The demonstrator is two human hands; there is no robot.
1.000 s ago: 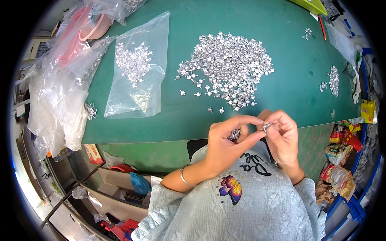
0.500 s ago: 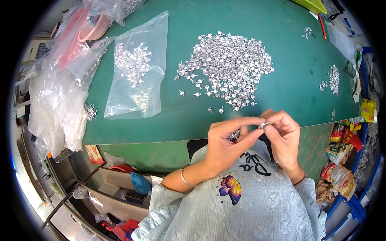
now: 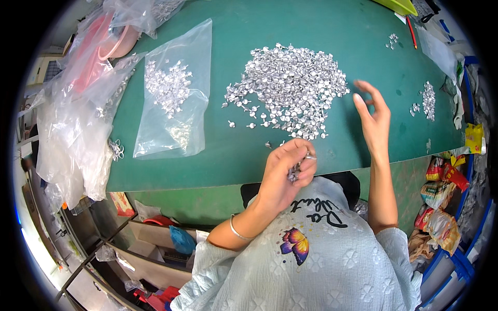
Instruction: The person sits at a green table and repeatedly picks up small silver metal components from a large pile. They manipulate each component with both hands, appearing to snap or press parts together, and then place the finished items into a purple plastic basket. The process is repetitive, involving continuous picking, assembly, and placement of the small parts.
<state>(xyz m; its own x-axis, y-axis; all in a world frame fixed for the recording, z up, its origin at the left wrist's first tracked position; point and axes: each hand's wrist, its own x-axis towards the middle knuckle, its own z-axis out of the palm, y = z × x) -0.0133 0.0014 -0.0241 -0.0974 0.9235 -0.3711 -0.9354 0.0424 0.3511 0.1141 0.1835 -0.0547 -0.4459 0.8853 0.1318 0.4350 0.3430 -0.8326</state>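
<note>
My left hand point(image 3: 285, 168) is curled at the table's near edge around several small silver metal pieces point(image 3: 293, 172). One piece pokes out by its thumb and fingertips. Just right of the big pile of small metal pieces point(image 3: 293, 85), my right hand point(image 3: 374, 111) hovers over the table with thumb and fingers apart, and nothing shows between them. The pieces have round, shiny heads and short stems. A few loose ones point(image 3: 232, 124) lie along the pile's near left side.
A clear plastic bag point(image 3: 194, 103) with more metal pieces lies left on the green table point(image 3: 228, 166). Farther left are crumpled plastic bags point(image 3: 72, 129) and a pink basket point(image 3: 122, 44). Small clusters of pieces point(image 3: 428, 101) and a red pencil point(image 3: 411, 32) are at the right.
My hands were together with a metal piece between their fingertips. The right hand has let go and moved up and right beside the pile; the left has closed more around its pieces.
</note>
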